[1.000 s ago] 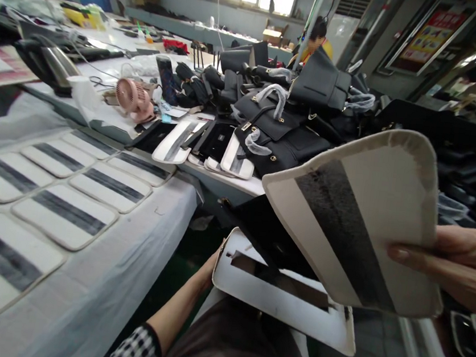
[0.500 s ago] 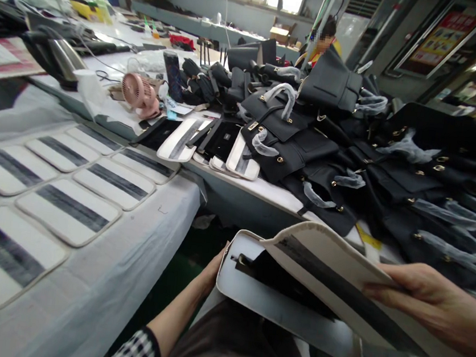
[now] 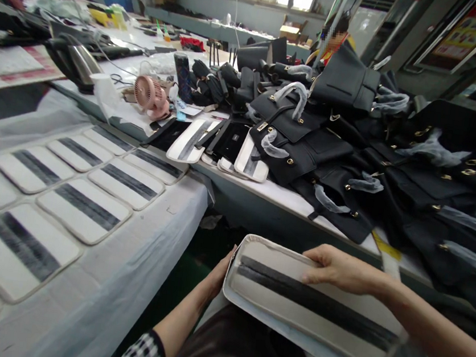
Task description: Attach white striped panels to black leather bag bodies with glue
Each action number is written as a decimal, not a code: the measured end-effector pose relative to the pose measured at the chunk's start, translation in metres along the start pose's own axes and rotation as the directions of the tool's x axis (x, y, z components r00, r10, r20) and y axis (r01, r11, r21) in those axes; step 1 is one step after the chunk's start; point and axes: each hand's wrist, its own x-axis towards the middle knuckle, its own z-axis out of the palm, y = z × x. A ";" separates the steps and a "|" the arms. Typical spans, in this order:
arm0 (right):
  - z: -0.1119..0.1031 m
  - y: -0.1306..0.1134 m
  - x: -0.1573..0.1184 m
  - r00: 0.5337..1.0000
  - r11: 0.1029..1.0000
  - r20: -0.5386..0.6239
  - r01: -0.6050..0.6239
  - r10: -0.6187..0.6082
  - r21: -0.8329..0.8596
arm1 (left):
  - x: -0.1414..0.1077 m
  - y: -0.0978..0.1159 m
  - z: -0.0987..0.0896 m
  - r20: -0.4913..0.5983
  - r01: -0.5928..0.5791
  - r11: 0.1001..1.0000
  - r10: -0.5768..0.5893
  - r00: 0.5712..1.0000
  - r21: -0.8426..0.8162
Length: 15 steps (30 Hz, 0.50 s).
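Observation:
A cream panel with a dark stripe [image 3: 280, 263] lies over a shallow pale tray-like piece [image 3: 289, 332] above my lap. My right hand [image 3: 333, 267] is on the panel's far edge, thumb on top and fingers curled at the rim. At the left end of the piece is my left hand [image 3: 224, 268], with its fingers mostly hidden behind the edge, so its grip cannot be made out. Whatever lies between panel and tray is covered.
Striped cream panels [image 3: 83, 209] lie in rows on the covered table [image 3: 125, 263] at left. Black bags [image 3: 310, 146] are heaped on the far bench, beside a pink fan [image 3: 150, 97] and a kettle [image 3: 73, 62]. A person [image 3: 337, 38] is behind the bags.
The panel has come down over the tray-like piece, hiding the dark inside. My right hand has moved left along it, from the panel's right part to its far edge.

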 end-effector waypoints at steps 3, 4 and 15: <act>0.002 0.017 0.025 0.997 0.974 -0.067 -0.047 0.033 -0.221 | 0.000 0.000 -0.001 -0.014 -0.012 1.000 0.012 1.000 0.009; 0.006 0.022 0.027 0.991 0.945 -0.125 -0.077 0.039 -0.319 | 0.000 0.000 -0.001 -0.019 -0.017 1.000 0.017 1.000 0.009; 0.102 0.052 0.007 0.631 0.542 -0.424 -0.007 -0.650 -0.840 | -0.002 -0.001 0.004 0.062 -0.054 0.998 0.055 0.997 -0.023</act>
